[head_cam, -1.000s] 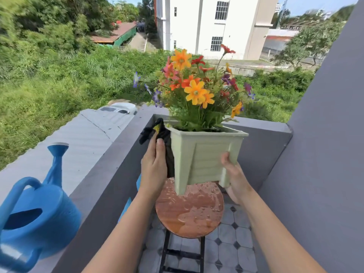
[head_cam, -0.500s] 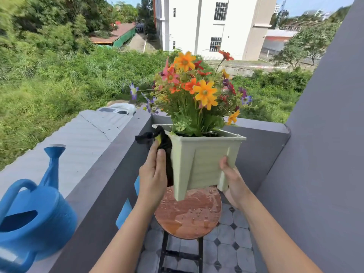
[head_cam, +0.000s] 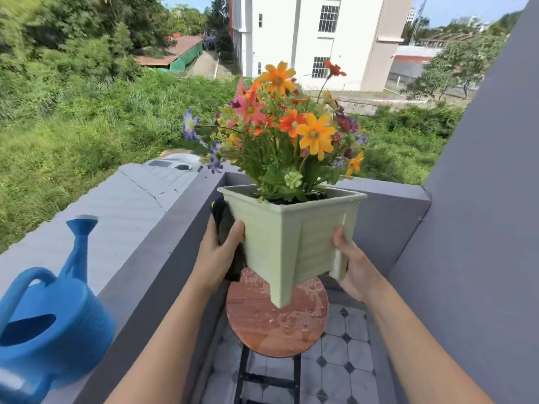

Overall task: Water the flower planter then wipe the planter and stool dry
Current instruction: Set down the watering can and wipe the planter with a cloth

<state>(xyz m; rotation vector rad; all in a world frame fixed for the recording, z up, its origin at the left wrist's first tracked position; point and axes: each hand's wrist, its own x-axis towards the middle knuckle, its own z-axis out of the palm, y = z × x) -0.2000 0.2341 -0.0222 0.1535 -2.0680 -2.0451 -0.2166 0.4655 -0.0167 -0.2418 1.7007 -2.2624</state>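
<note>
A pale green square planter (head_cam: 294, 240) full of orange, pink and purple flowers (head_cam: 287, 126) hangs in the air above a round wooden stool (head_cam: 274, 325). Water drops cover the stool's seat. My left hand (head_cam: 217, 255) presses a black cloth (head_cam: 226, 225) against the planter's left wall. Against the planter's right corner leg lies my right hand (head_cam: 350, 265), gripping it. Both hands carry the planter, which tilts slightly toward me.
A blue watering can (head_cam: 49, 319) stands on the grey parapet ledge (head_cam: 151, 252) at the left. A grey wall (head_cam: 478, 228) closes the right side. Patterned floor tiles (head_cam: 341, 371) lie below the stool. Beyond the parapet is a metal roof and grass.
The planter has turned in my hands, its near corner swinging right, and sits a little closer. My left hand now wraps the black cloth lower against the left wall.
</note>
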